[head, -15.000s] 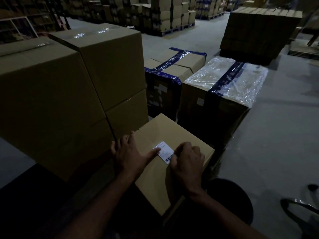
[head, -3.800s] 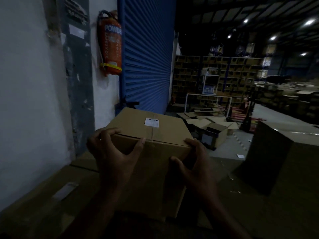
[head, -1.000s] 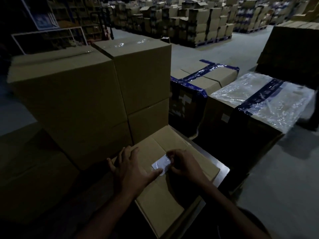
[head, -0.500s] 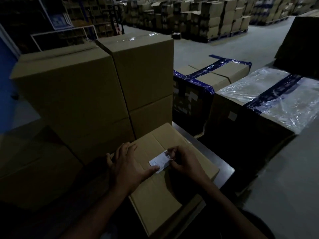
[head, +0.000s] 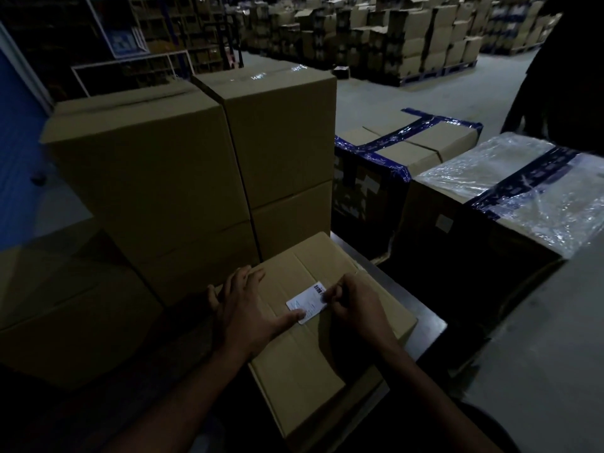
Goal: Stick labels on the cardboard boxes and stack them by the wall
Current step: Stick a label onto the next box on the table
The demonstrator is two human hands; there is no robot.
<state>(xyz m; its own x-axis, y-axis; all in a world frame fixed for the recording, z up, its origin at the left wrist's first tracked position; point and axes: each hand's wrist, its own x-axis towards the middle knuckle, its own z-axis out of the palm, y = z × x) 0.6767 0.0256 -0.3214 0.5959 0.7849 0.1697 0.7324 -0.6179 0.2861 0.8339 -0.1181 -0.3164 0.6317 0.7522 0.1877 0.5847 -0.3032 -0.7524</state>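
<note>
since half a second ago the small white barcode label [head: 307, 301] lies flatter on the closed brown cardboard box [head: 313, 341], nearer its top face. left hand [head: 245, 313] rests spread and flat on the lid, thumb pressing the label's near corner. right hand [head: 354, 305] pinches the label's far edge with curled fingers. tall plain cardboard cartons [head: 202, 171] stand just behind; blue-taped cartons [head: 405, 148] sit to the right.

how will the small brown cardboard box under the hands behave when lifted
The small brown cardboard box looks stiff: flat faces, flaps closed. Probably light, being small beside the tall cardboard boxes. Its plain card should grip well.
</note>
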